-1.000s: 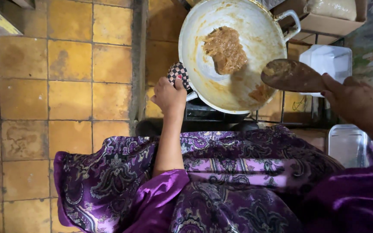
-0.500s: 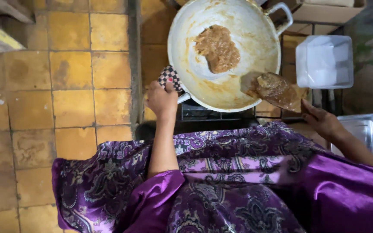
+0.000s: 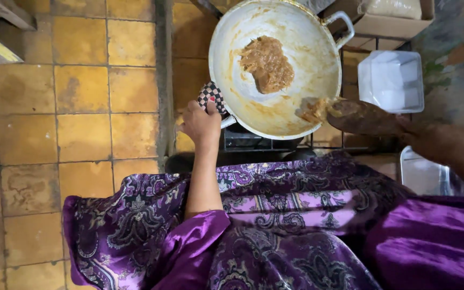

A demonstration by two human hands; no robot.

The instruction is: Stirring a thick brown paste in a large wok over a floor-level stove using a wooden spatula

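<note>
A wide pale wok [image 3: 291,32] stands on a low black stove [image 3: 253,140], with a lump of brown paste [image 3: 267,63] in its middle. My left hand [image 3: 200,124] grips the wok's near handle through a black-and-white checkered cloth [image 3: 211,95]. My right hand [image 3: 430,138] holds a wooden spatula [image 3: 361,115] smeared with brown paste. The spatula's blade rests against the wok's inner wall near the right rim.
A white lidded plastic tub [image 3: 393,80] stands right of the wok. A cardboard box [image 3: 382,19] is behind it, a metal tray [image 3: 428,174] at the right. Yellow floor tiles [image 3: 81,96] fill the left. My purple patterned robe [image 3: 264,231] covers the foreground.
My right hand has brought the spatula from outside the right rim down and left into the wok. The left hand still holds the handle; the view has shifted slightly.
</note>
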